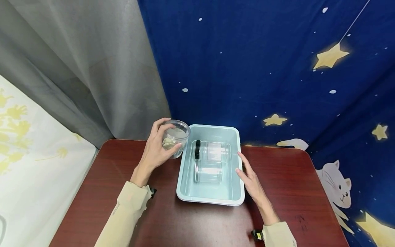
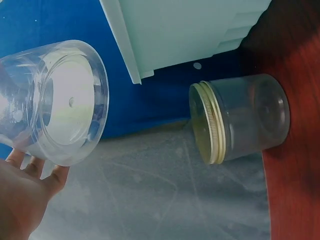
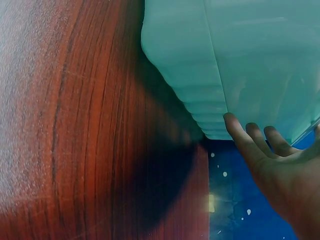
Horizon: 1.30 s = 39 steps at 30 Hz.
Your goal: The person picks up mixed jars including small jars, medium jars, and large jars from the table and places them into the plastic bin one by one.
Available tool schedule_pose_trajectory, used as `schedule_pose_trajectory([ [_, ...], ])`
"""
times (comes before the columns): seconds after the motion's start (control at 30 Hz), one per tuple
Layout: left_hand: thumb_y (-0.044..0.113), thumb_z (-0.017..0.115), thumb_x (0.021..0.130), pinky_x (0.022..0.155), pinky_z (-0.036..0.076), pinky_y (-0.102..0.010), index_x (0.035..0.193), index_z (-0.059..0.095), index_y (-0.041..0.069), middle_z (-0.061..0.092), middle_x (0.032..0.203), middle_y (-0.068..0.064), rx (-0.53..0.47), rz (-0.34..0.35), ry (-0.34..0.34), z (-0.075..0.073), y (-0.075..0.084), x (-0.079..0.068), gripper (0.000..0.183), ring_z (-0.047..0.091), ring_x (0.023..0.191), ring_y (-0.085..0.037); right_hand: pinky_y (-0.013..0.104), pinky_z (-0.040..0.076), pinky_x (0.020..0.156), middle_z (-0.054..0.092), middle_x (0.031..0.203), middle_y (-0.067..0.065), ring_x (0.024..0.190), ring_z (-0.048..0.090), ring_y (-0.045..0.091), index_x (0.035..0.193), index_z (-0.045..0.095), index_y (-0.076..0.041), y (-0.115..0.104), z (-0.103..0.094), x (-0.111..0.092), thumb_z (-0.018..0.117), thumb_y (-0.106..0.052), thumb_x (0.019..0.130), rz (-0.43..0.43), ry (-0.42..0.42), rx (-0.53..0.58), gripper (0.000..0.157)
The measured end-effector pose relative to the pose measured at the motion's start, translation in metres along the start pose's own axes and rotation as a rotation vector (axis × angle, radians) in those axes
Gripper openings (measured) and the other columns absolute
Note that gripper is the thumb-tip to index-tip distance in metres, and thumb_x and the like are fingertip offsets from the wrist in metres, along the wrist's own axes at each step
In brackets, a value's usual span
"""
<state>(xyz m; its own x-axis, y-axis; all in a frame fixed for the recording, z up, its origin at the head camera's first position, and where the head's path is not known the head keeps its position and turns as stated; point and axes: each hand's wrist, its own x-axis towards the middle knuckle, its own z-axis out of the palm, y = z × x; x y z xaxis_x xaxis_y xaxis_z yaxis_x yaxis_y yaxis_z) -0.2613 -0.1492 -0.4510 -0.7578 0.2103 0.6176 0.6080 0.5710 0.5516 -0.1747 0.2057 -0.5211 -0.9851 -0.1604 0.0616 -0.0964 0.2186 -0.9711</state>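
Observation:
My left hand (image 1: 155,147) grips a clear plastic jar (image 1: 182,132), thumb and fingers spread around its sides, held up beside the left rim of a pale blue plastic bin (image 1: 210,199). In the left wrist view that jar (image 2: 72,102) shows its round base. Below it, a clear jar with a gold screw lid (image 2: 245,117) stands upright on the table, partly hidden from the head camera. My right hand (image 1: 251,180) lies along the bin's right side. In the right wrist view its extended fingers (image 3: 240,132) touch the outer wall.
Inside the bin lie two clear jars on their sides, one with a black lid (image 1: 198,149) and one with a silvery rim (image 1: 210,172) nearer me. A reddish-brown wooden table (image 1: 287,181) carries the bin. Grey (image 1: 123,68) and blue star-patterned curtains (image 1: 231,68) hang behind its back edge.

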Motion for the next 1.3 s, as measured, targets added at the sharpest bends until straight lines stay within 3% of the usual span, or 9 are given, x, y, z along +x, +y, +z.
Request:
schedule_pose_trajectory([
  [0.4,0.033,0.083,0.076,0.097,0.042,-0.048,0.130,0.055,0.018,0.040,0.149,0.000,-0.045,0.017,-0.074,0.012,0.010,0.012,0.063,0.046,0.127,-0.023,0.031,0.027,0.109,0.028,0.161,0.003,0.143,0.025,0.020,0.158,0.027,-0.016,-0.001,0.000,0.000,0.051,-0.011,0.103,0.024,0.005,-0.008,0.061],
  [0.77,0.037,0.082,0.076,0.103,0.039,-0.045,0.132,0.051,0.015,0.041,0.149,0.001,-0.068,0.055,-0.097,0.023,0.015,0.015,0.068,0.043,0.132,-0.020,0.014,0.025,0.102,0.028,0.161,0.002,0.145,0.023,0.020,0.158,0.028,-0.019,0.002,0.000,0.000,0.052,-0.012,0.103,0.027,0.013,0.004,0.061],
  [1.0,0.039,0.080,0.078,0.105,0.040,-0.042,0.133,0.052,0.015,0.041,0.148,0.004,-0.046,0.053,-0.150,0.031,0.019,0.023,0.066,0.041,0.132,-0.016,0.015,0.025,0.103,0.027,0.161,0.003,0.145,0.023,0.021,0.158,0.027,-0.018,0.004,-0.001,0.001,0.051,-0.011,0.103,0.022,0.007,0.000,0.061],
  [1.3,0.046,0.077,0.079,0.107,0.038,-0.040,0.137,0.050,0.014,0.044,0.147,0.001,-0.018,0.121,-0.252,0.046,0.021,0.038,0.071,0.042,0.133,-0.016,0.016,0.024,0.104,0.027,0.161,0.002,0.145,0.022,0.021,0.158,0.027,-0.018,0.002,-0.001,0.001,0.052,-0.013,0.103,0.019,0.007,-0.002,0.060],
])
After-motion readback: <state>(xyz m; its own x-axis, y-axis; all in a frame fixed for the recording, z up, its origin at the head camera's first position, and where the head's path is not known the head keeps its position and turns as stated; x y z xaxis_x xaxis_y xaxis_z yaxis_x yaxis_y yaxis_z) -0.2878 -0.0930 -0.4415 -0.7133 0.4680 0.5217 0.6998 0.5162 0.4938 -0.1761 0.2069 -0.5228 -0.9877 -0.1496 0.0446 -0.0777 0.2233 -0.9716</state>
